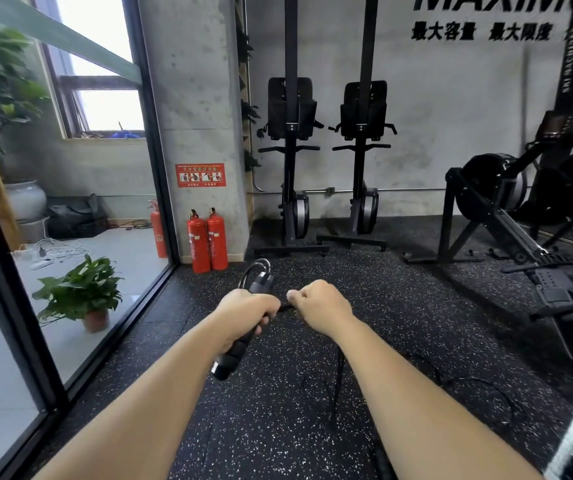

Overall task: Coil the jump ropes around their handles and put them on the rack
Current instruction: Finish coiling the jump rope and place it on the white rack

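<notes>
- Over the speckled rubber floor, at the picture's centre, the left hand grips the black jump-rope handle around its upper half. Its fingers are curled tight round the grip, which probably serves to keep the handle steady as a spool.
- Just beside it at 3 o'clock, the right hand has its fingers closed in a pinch on the rope. A short taut stretch of rope bridges the two hands. This looks like the winding hand, feeding cord onto the handle under tension.
- From the right hand the loose rope hangs down to the floor, then trails off toward 4 o'clock in slack curves. By my judgement most of the length is not yet coiled.
- The handle's long axis runs on a slant. Its butt end points toward 7 o'clock, near the left forearm, and its rope end points toward 1 o'clock, away from the person. A tilt like this would leave the shaft between the hands free for wraps.
- At the rope end, a loop of cord arcs out toward 11 o'clock and back into the left hand.
- I cannot tell whether a second handle is bundled in the same grip.
- No rack for the ropes shows in this view. Two red fire extinguishers stand at 11 o'clock, and upright rowing machines stand at 12 o'clock against the wall.
</notes>
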A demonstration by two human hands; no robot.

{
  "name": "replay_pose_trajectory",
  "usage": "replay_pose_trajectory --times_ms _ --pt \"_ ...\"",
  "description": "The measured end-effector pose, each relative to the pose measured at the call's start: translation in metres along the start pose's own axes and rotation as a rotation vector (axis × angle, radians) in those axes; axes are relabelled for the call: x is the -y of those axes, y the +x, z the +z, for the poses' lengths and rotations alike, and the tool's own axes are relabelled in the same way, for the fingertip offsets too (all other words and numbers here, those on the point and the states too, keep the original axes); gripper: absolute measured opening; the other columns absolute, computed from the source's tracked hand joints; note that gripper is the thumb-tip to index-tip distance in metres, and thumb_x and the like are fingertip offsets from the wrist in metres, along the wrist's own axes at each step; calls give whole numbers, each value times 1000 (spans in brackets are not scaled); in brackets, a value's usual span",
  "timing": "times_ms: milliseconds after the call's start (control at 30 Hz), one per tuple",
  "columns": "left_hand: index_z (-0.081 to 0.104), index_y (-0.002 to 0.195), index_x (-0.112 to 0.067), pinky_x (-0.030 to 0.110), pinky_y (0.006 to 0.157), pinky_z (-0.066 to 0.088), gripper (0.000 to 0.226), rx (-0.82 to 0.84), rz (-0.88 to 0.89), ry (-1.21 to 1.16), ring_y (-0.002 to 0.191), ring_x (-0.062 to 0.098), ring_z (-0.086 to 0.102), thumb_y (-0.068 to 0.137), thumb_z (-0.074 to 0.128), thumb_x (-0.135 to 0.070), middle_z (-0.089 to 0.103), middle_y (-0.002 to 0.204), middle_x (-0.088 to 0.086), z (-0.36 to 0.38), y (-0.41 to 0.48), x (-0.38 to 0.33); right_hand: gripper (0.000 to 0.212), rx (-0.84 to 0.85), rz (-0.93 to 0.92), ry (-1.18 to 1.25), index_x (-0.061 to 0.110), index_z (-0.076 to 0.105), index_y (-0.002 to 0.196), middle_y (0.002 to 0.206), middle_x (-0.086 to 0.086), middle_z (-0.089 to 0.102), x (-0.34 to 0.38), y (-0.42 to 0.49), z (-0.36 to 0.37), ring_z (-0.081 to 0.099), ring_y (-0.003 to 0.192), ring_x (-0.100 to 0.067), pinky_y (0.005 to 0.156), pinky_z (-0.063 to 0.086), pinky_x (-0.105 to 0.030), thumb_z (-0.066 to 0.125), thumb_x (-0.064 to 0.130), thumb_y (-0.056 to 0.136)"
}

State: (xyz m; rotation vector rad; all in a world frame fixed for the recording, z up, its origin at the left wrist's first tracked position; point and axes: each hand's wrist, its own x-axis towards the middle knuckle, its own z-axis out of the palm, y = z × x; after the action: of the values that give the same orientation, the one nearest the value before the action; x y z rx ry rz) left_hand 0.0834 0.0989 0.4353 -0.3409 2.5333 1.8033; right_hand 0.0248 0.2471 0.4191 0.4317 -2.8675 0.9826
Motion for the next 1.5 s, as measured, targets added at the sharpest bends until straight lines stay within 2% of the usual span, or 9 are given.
replay_pose_trajectory --times_ms 200,367,600,800,967,1067,1233,1367,1500 --pt "61 76 -8 22 50 40 2 -73 -60 97 52 13 46 75 62 -10 57 63 3 -47 4 19 41 -28 113 117 15 55 52 51 2 51 -21 11 -14 46 53 -21 59 35 -30 49 29 90" --pt "59 62 -13 31 62 40 21 -165 -119 311 60 21 48 52 62 -31 56 61 2 -75 5 45 40 -96 169 93 14 57 54 51 3 52 -28 17 -15 49 54 -21 58 36 -30 49 27 91" --pt "48 54 -14 24 50 27 27 -217 -192 438 53 19 37 74 66 -19 45 54 0 -85 -2 75 40 -181 98 49 13 54 57 57 -4 54 -11 25 -6 50 55 -25 55 35 -29 46 30 92" --pt "57 73 -9 21 50 37 7 -105 -193 214 50 17 45 73 63 -13 54 56 3 -76 0 64 47 -161 -35 -93 15 35 50 50 -1 39 13 25 -2 39 48 -22 49 29 -27 46 28 93" --pt "59 78 -10 21 53 42 2 5 -96 -54 54 17 53 80 60 -11 61 66 6 -40 -1 18 43 -78 -193 -227 13 49 53 61 -3 54 33 16 15 55 65 -27 55 34 -29 48 31 92" --pt "65 74 -11 25 57 43 10 50 -38 -180 56 20 54 81 57 -10 65 73 12 -22 -1 1 31 -53 -229 -250 14 70 76 82 -9 67 41 15 15 60 82 -29 64 39 -29 50 31 93" --pt "61 71 -9 21 48 40 8 -48 -16 -102 49 16 47 78 57 -8 58 67 9 -22 0 3 32 185 -182 11 9 62 70 70 -7 59 38 15 -2 55 69 -24 63 40 -32 53 32 90" --pt "60 68 -10 21 47 38 5 -157 -57 11 51 13 45 73 62 -11 57 66 4 -44 6 24 18 271 -213 -444 20 57 80 92 -5 59 21 19 -11 51 97 -26 97 32 -43 45 21 93" --pt "62 65 -11 30 59 42 18 -189 -118 123 59 18 48 53 66 -25 57 63 4 -69 5 49 23 208 -245 -687 20 63 104 108 -6 61 7 24 -16 51 104 -27 83 39 -39 43 14 96"
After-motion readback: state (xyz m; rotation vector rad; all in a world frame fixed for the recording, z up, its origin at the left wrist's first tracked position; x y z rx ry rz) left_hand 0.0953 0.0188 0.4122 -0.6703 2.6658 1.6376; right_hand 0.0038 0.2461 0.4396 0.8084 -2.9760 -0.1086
